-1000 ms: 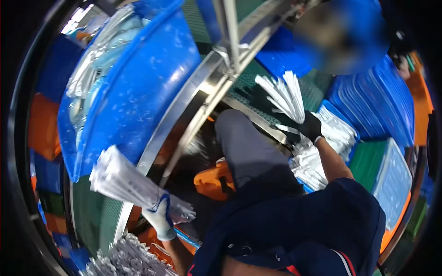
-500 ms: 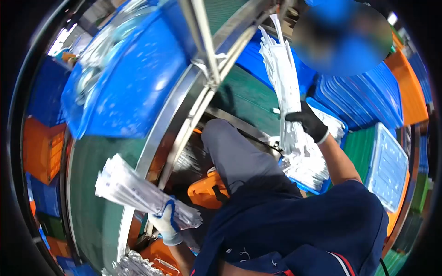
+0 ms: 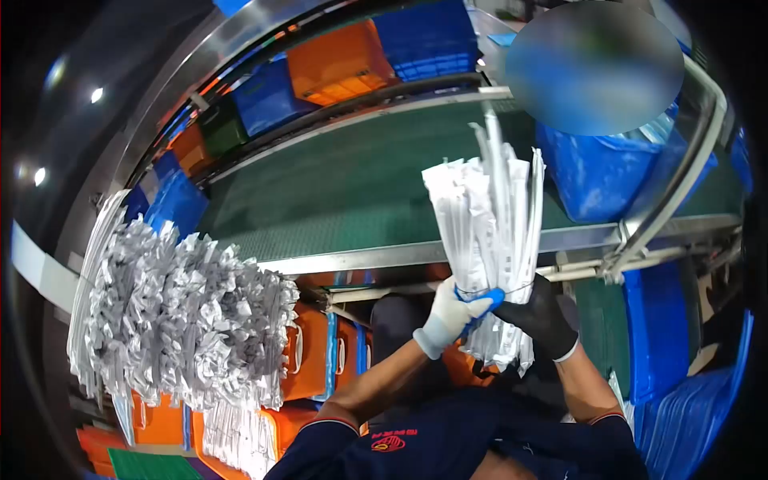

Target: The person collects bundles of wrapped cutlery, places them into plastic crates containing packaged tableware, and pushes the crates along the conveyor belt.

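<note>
My left hand (image 3: 453, 318), in a white and blue glove, is closed around the lower part of a bundle of long white plastic-wrapped packets (image 3: 472, 216). Against its right side, my right hand (image 3: 546, 318), in a black glove, grips the same cluster of packets. The two bunches stand together nearly upright, fanning out at the top, and I cannot tell where one ends and the other begins. A thin dark band seems to cross the packets just above my hands. The packets' lower ends poke out below my gloves.
A green conveyor belt (image 3: 320, 184) with a metal edge (image 3: 360, 258) runs across in front. A large stack of silvery wrapped packets (image 3: 184, 320) stands at left, above orange bins (image 3: 308, 352). A blue tub (image 3: 592, 176) sits on the belt at right, near a curved metal rail (image 3: 696, 160).
My view has swung left from the blue crates to the belt and the silvery stack. My hands, apart before with a bunch each, have come together in front of me.
</note>
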### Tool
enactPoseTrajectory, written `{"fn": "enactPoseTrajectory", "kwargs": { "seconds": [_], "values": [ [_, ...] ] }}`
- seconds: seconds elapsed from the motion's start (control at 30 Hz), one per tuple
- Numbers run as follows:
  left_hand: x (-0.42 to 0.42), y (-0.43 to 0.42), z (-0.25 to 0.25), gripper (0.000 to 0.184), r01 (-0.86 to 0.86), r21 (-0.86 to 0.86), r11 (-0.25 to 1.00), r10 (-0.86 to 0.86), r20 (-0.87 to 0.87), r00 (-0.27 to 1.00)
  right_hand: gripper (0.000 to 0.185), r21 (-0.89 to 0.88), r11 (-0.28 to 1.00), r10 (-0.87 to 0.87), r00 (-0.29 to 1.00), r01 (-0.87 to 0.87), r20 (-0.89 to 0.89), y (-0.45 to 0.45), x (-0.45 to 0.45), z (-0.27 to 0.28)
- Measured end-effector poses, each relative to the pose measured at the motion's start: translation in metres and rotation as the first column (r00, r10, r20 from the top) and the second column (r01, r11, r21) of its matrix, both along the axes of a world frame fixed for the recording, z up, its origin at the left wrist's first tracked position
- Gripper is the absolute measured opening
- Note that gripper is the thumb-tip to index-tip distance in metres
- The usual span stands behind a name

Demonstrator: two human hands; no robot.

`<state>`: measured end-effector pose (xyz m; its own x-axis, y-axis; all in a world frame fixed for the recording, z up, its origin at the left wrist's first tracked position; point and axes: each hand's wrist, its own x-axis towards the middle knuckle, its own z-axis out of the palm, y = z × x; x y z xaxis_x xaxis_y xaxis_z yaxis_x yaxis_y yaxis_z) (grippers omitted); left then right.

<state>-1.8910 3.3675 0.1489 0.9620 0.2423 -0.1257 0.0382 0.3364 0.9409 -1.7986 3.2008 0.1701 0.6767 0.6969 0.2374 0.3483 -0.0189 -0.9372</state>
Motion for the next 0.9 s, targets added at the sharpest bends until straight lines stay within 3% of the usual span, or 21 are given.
{"fn": "enactPoseTrajectory", "kwargs": {
  "seconds": [0.03, 0.07, 0.13, 0.17, 0.2, 0.27, 0.33, 0.37, 0.43, 0.47, 0.53, 0.6, 0.63, 0.73, 0.77, 0.8, 0.83, 0.9],
  "values": [
    [0.002, 0.013, -0.004, 0.029, -0.034, 0.002, 0.999, 0.034, -0.005, 0.999, 0.056, -0.009, 0.998, 0.057, 0.998, -0.057, -0.009, 0.014, 0.009, -0.007],
    [0.017, 0.008, -0.008, 0.028, -0.190, 0.021, 0.982, 0.184, 0.171, 0.968, 0.058, 0.053, 0.986, 0.153, 0.983, -0.160, 0.104, 0.023, 0.021, 0.010],
    [0.013, 0.026, 0.028, 0.028, -0.170, 0.048, 0.984, 0.170, 0.006, 0.985, 0.056, 0.032, 0.985, 0.164, 0.974, -0.171, 0.156, 0.037, 0.036, 0.022],
    [0.019, 0.037, 0.038, 0.027, -0.194, 0.109, 0.975, 0.191, 0.036, 0.981, 0.054, 0.020, 0.986, 0.162, 0.977, -0.166, 0.140, 0.045, 0.040, 0.035],
    [0.032, 0.044, 0.043, 0.026, -0.286, 0.141, 0.948, 0.244, 0.257, 0.935, 0.055, 0.041, 0.988, 0.136, 0.970, -0.147, 0.202, 0.057, 0.047, 0.045],
    [0.045, 0.070, 0.066, 0.030, -0.344, 0.282, 0.896, 0.236, 0.353, 0.905, 0.056, 0.104, 0.982, 0.122, 0.947, -0.160, 0.297, 0.080, 0.061, 0.067],
    [0.063, 0.097, 0.083, 0.034, -0.330, 0.338, 0.881, 0.208, 0.349, 0.914, 0.056, 0.187, 0.968, 0.099, 0.941, -0.166, 0.323, 0.101, 0.075, 0.086],
    [0.069, 0.107, 0.095, 0.036, -0.314, 0.377, 0.871, 0.132, 0.436, 0.890, 0.062, 0.206, 0.963, 0.114, 0.954, -0.175, 0.276, 0.110, 0.081, 0.093],
    [0.089, 0.124, 0.103, 0.039, -0.271, 0.339, 0.901, 0.097, 0.450, 0.888, 0.064, 0.218, 0.961, 0.096, 0.942, -0.173, 0.323, 0.127, 0.103, 0.092],
    [0.104, 0.136, 0.092, 0.045, -0.258, 0.352, 0.900, 0.060, 0.487, 0.871, 0.066, 0.225, 0.958, 0.085, 0.928, -0.176, 0.363, 0.135, 0.116, 0.085],
    [0.127, 0.160, 0.059, 0.049, -0.176, 0.389, 0.904, 0.017, 0.379, 0.925, 0.069, 0.193, 0.961, 0.121, 0.930, -0.197, 0.346, 0.149, 0.147, 0.047],
    [0.151, 0.177, 0.000, 0.054, -0.119, 0.423, 0.898, 0.008, 0.254, 0.967, 0.073, 0.035, 0.920, 0.362, 0.882, -0.390, 0.301, 0.162, 0.179, -0.001],
    [0.164, 0.181, -0.030, 0.055, -0.124, 0.465, 0.877, 0.010, 0.240, 0.971, 0.077, 0.099, 0.915, 0.385, 0.919, -0.392, 0.081, 0.167, 0.183, -0.020],
    [0.179, 0.169, -0.048, 0.053, -0.171, 0.352, 0.920, 0.043, 0.343, 0.938, 0.075, 0.142, 0.952, 0.261, 0.962, -0.270, 0.080, 0.173, 0.197, -0.044],
    [0.184, 0.167, -0.050, 0.046, -0.129, 0.272, 0.954, 0.036, 0.323, 0.946, 0.076, 0.118, 0.974, 0.162, 0.959, -0.193, 0.231, 0.173, 0.202, -0.045],
    [0.189, 0.165, -0.052, 0.039, -0.090, 0.187, 0.978, 0.030, 0.303, 0.952, 0.077, 0.107, 0.982, 0.134, 0.972, -0.157, 0.191, 0.170, 0.205, -0.045],
    [0.197, 0.164, -0.052, 0.035, -0.123, 0.212, 0.970, 0.036, 0.374, 0.927, 0.077, 0.095, 0.987, 0.112, 0.982, -0.128, 0.155, 0.169, 0.211, -0.044],
    [0.210, 0.160, -0.048, 0.018, -0.211, 0.332, 0.919, 0.114, 0.290, 0.950, 0.072, 0.092, 0.994, 0.047, 0.998, -0.050, 0.032, 0.167, 0.213, -0.030]
  ]
}}
